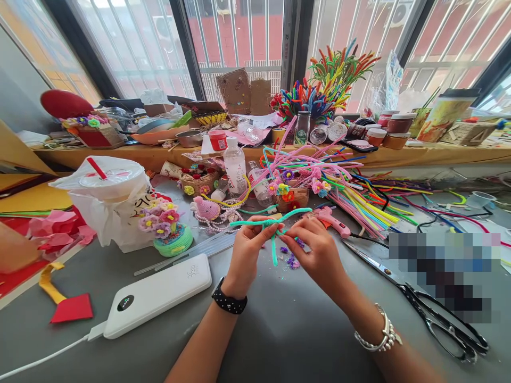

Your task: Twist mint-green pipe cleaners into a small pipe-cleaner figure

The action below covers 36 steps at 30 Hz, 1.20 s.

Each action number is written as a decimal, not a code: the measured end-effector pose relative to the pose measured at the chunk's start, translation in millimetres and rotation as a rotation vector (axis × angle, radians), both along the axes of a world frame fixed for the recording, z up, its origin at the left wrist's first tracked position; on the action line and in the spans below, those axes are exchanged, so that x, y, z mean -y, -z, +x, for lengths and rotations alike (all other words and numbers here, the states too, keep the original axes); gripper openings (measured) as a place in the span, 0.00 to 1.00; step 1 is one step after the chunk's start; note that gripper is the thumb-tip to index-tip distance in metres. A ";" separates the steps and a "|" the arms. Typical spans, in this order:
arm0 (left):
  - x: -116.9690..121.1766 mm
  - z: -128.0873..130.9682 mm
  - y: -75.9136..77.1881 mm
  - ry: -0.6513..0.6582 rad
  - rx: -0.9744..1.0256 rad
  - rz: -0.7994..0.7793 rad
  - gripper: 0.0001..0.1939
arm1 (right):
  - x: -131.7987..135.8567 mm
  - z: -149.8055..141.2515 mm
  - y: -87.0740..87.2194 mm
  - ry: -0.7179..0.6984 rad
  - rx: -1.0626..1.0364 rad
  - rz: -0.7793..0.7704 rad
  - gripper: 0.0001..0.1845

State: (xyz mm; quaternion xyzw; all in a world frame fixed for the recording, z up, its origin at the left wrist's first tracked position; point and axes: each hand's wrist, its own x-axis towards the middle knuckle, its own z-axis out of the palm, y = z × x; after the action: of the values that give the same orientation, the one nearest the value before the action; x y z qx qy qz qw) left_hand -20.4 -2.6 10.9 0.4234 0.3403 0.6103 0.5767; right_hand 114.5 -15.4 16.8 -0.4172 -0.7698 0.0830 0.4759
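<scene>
Between my two hands, above the grey table, is a mint-green pipe cleaner piece (295, 214) with several arms sticking out left, right and down. My left hand (250, 242) pinches it near its middle, thumb and fingers closed. On the other side my right hand (313, 244) has thumb and forefinger closed on a lower right part of the same piece. The fingertips cover the spot where the arms meet. Beneath the hands lie small purple fuzzy scraps (293, 263). A pink glue gun (333, 221) rests just beyond my right hand.
Large scissors (415, 292) lie at the right. A white power bank (159, 295) with a cable sits at the left, near a bagged cup (115, 202) and a pipe-cleaner flower pot (173, 239). Loose pipe cleaners (359, 199) pile up behind, beside a plastic bottle (235, 167).
</scene>
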 end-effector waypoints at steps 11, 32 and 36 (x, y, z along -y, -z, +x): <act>0.1 2.3 4.9 -0.119 -0.090 0.019 0.07 | -0.8 -2.9 6.1 0.024 0.091 -0.001 0.07; 2.4 -0.7 -2.1 0.177 -0.171 0.075 0.08 | 4.7 19.4 -22.2 -0.117 -0.127 -0.073 0.04; 2.7 0.9 -2.4 0.173 -0.219 0.110 0.07 | 5.4 20.1 -26.5 -0.197 -0.095 -0.144 0.04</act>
State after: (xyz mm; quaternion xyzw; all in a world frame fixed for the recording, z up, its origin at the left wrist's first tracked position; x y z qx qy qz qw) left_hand -19.5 -5.3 13.4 0.5462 0.3296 0.5260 0.5625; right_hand 134.6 -20.8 43.3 -0.3682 -0.7758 0.2038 0.4702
